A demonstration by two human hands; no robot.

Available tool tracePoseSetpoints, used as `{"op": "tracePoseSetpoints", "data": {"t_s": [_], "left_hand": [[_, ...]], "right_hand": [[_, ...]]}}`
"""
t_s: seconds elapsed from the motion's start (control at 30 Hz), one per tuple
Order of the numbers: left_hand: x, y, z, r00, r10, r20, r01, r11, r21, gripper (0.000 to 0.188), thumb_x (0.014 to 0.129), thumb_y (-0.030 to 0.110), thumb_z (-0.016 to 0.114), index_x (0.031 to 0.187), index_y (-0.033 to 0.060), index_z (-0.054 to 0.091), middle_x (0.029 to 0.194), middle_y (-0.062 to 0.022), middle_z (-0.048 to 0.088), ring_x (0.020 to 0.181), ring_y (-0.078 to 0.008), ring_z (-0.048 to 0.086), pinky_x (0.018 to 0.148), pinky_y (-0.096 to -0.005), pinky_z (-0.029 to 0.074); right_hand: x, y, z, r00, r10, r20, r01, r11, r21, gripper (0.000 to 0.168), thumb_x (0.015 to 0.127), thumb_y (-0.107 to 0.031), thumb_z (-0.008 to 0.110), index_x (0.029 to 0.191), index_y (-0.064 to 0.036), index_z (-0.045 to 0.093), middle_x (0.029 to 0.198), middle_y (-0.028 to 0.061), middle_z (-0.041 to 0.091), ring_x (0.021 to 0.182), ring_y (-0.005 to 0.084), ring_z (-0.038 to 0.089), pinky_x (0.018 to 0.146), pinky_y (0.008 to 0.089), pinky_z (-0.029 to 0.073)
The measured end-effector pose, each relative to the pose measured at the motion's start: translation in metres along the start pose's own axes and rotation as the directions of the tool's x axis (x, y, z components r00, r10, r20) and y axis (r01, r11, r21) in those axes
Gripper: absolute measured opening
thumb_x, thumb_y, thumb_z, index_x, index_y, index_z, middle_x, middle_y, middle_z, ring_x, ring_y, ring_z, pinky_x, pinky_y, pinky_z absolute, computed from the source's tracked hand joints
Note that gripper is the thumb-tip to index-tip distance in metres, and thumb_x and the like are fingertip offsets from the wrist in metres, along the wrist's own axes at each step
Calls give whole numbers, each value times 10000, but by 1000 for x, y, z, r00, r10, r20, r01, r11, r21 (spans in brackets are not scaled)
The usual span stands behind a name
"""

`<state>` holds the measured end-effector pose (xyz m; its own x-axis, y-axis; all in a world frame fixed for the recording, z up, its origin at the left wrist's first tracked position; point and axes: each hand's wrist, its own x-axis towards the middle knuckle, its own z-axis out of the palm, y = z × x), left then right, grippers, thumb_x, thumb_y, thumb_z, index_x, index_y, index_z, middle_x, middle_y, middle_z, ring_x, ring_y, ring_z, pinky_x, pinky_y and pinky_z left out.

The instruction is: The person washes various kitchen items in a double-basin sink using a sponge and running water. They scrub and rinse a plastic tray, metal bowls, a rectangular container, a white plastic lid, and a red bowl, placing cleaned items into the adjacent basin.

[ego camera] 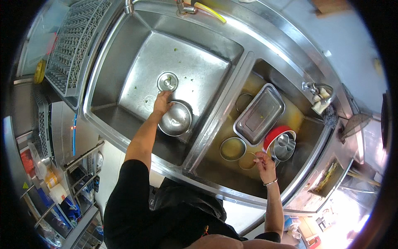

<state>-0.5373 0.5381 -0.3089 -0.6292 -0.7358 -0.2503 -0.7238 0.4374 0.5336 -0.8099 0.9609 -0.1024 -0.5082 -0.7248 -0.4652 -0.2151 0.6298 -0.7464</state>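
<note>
My left hand (163,102) is at the upper left edge of a round metal bowl (175,119) in the left sink basin (202,59). Its thumb is by the bowl's rim, and its fingers stretch towards the drain strainer (168,81). In the right basin (217,177), my right hand (266,166) has its fingertips drawn together over the murky water. They are close to a small round dish (247,161) and a red bowl (273,134); contact is unclear. A metal vessel (283,147) leans in the red bowl. Beside them lie a rectangular metal pan (260,115) and a round metal bowl (232,149).
A grey dish rack (73,53) stands left of the sink. Behind the basins are a tap (183,11) and a yellow hose (211,13). A wire holder (320,95) with a scouring pad (330,118) hangs at the right. The steel divider (222,109) separates the basins.
</note>
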Motion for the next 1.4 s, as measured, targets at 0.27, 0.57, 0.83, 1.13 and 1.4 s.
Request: {"op": "tracePoseSetpoints", "data": {"t_s": [0.27,0.57,0.83,1.13,1.4], "left_hand": [[92,-33,-6,993,-2,-115,21,985,172,374,690,216,692,983,31,551,966,-150,550,920,-323,524,816,-391,447],[67,-36,-21,712,613,343,-695,685,217,247,724,41,552,970,58,551,1008,-129,536,979,-277,516,836,-362,452],[76,-12,-41,993,20,116,-20,1000,2,379,802,355,610,936,9,531,967,-162,531,865,-320,555,739,-390,466],[16,-48,-29,675,-246,695,444,888,-116,503,707,5,550,1200,80,487,1028,-166,595,814,-311,632,477,-386,562],[5,-9,-92,564,-390,728,810,432,-397,659,720,-66,501,1323,52,262,1168,-179,495,916,-325,594,682,-421,567]], "right_hand": [[35,-18,59,996,89,14,-90,992,87,201,845,-17,530,1045,-5,544,867,109,603,782,174,633,649,267,503],[49,-36,73,993,121,2,-121,992,34,208,851,-51,531,1054,-5,532,875,111,594,787,201,621,650,284,503],[58,-59,67,995,95,-43,-97,994,-53,214,843,-45,536,1054,-10,532,895,142,584,765,215,611,646,294,494],[48,-56,79,993,119,4,-119,993,-28,204,829,-45,552,1030,-12,546,939,143,599,774,230,618,672,302,497],[46,-75,77,999,-36,-35,33,997,-77,199,808,-12,548,1006,-10,538,870,163,587,762,272,611,653,331,492]]}}
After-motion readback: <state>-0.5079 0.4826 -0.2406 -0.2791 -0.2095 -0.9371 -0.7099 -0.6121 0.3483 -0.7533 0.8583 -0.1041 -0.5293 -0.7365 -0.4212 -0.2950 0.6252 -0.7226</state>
